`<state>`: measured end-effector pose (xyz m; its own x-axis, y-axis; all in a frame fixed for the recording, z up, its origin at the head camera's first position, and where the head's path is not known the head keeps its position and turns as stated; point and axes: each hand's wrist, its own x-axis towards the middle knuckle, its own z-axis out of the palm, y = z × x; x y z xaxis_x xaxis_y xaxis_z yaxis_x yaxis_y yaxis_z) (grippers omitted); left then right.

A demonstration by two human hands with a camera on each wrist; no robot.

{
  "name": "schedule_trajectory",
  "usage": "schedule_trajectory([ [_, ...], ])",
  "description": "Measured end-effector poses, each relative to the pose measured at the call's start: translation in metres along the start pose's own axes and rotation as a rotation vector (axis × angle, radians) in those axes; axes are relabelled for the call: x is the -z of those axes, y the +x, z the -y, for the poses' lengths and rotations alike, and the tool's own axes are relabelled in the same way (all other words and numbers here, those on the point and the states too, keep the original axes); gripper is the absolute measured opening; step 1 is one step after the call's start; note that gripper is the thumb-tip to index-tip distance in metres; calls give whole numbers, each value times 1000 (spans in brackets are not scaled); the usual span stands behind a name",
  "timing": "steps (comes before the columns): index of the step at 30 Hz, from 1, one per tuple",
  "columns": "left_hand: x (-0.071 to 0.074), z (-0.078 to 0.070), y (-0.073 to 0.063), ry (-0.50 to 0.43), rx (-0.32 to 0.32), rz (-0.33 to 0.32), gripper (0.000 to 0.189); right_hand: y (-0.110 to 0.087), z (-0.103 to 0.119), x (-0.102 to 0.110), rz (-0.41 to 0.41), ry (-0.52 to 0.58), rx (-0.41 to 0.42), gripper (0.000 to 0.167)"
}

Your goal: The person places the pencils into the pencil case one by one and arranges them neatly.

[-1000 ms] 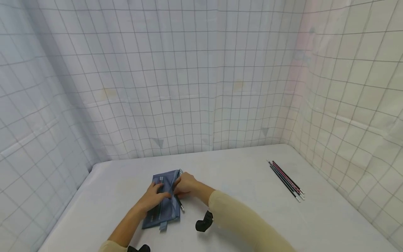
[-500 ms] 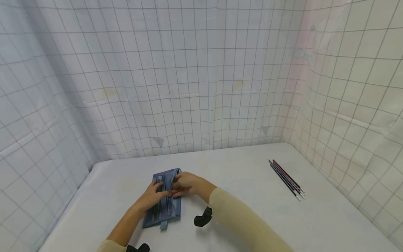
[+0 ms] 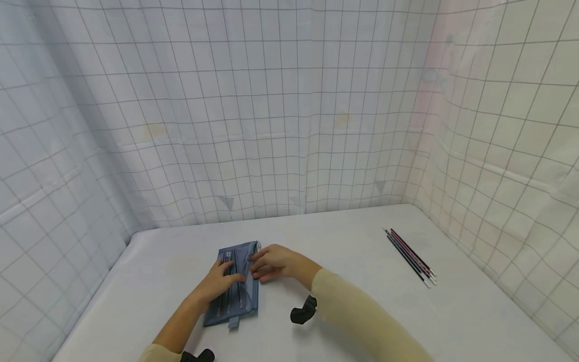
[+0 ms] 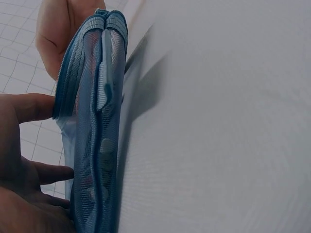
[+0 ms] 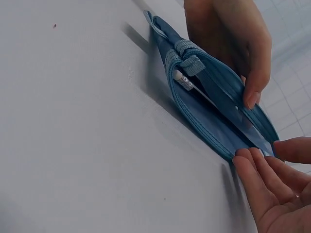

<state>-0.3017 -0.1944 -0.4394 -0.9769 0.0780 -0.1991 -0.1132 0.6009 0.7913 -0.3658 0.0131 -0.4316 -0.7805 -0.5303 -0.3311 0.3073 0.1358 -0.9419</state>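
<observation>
Blue pouch (image 3: pixel 239 294) on a white counter (image 3: pixel 336 244), pencil end (image 5: pixel 184 81) inside its unzipped mouth, left hand (image 3: pixel 219 283) resting on top, fingers spread, right hand (image 3: pixel 277 262) touching the unzipped edge, fingers apart.

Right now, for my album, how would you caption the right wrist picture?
Left hand on a blue pouch, right hand at its unzipped mouth, a pencil with a white eraser showing inside.

A white table (image 3: pixel 334 246) reaches back to a softly rippled, gridded far sheet (image 3: pixel 271 125) marked with faint yellowish patches (image 3: pixel 156 131), flanked by a gridded left sheet (image 3: pixel 40 176), bluish in tone, and a gridded right sheet (image 3: pixel 511 151), creamier and warmer.
</observation>
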Motion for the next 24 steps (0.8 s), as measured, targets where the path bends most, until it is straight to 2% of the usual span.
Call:
schedule_trajectory([
  [9, -1, 0, 0, 14, -2, -16, 83, -12, 6, 14, -7, -77, 13, 35],
  [17, 0, 1, 2, 20, 1, -28, 86, -20, 13, 28, -25, -74, 24, 39],
  [24, 0, 2, 4, 28, -13, -32, 84, -30, 18, 44, -63, -130, 28, 39],
])
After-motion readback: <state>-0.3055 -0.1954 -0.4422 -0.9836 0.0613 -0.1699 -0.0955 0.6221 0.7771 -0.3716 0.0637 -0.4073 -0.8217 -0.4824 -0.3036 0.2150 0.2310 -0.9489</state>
